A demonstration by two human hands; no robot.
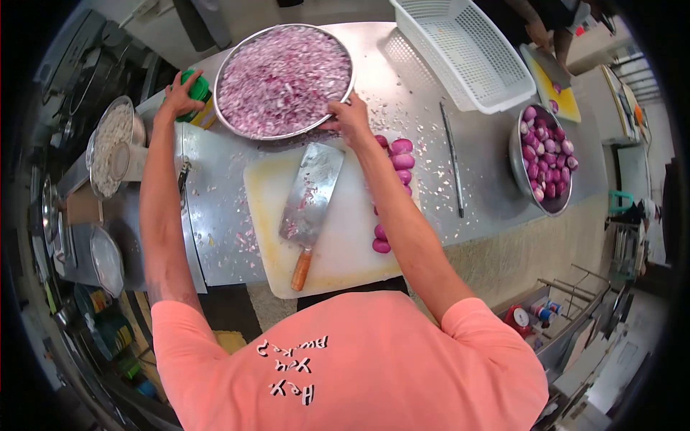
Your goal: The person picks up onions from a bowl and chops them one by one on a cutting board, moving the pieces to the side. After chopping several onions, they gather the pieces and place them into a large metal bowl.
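On the far edge of the steel surface (215, 187), the left hand (180, 97) rests over a green cap (195, 87), fingers curled on it; what lies under the cap is mostly hidden by the hand and the tray (284, 79). Whether the fingers actually clamp the cap I cannot tell. Right of that grip, the right hand (350, 118) pinches the near rim of the round tray, which is heaped with chopped onion. Just below the right hand a cleaver (309, 201) lies flat on the board (338, 237), long axis running toward the person, handle nearest them, blade pointing up at the tray. Peeled onions (399, 161) sit beside the right wrist, partly hidden by the forearm. Farther right are a bowl (546, 158) of onions and a white basket (467, 50), its top cut off. Another person's hand (535, 32) works at the far corner.
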